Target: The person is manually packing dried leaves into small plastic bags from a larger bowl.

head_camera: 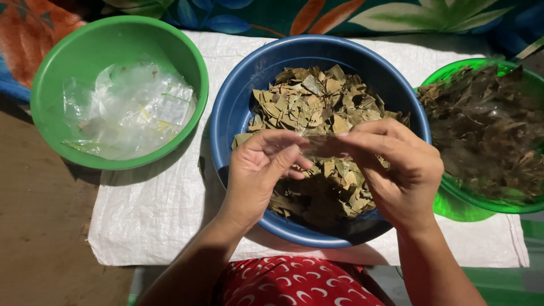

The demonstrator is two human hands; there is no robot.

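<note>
A: Both your hands are up over the blue bowl [226,107] — what's between them?

B: A small clear plastic bag [318,145], I think; it's blurred, so you can't be sure. Your left hand [262,170] pinches its left end between thumb and fingers, your right hand [396,164] pinches the right end. Both are closed on it.

A: Which way does it lie?

B: Its long axis runs left to right, stretched from 1 hand to the other, level with the table. It hangs just above the dried leaves [317,107] in that bowl, not touching them as far as you can tell. Neither hand is nearer — they share it.

A: And around you?

B: 3 bowls in a row on a white woven sack [147,215]. The green bowl [56,62] on your left holds a heap of clear bags [130,107], well apart from your left hand. The green basin [453,195] on your right holds darker leaves [487,124] and sits just beside your right wrist, touching the blue bowl's rim or nearly so.

A: Much room?

B: Little on the right, more on the left. The sack lies on a brown floor [39,226], with a flowered cloth [340,14] behind.
</note>
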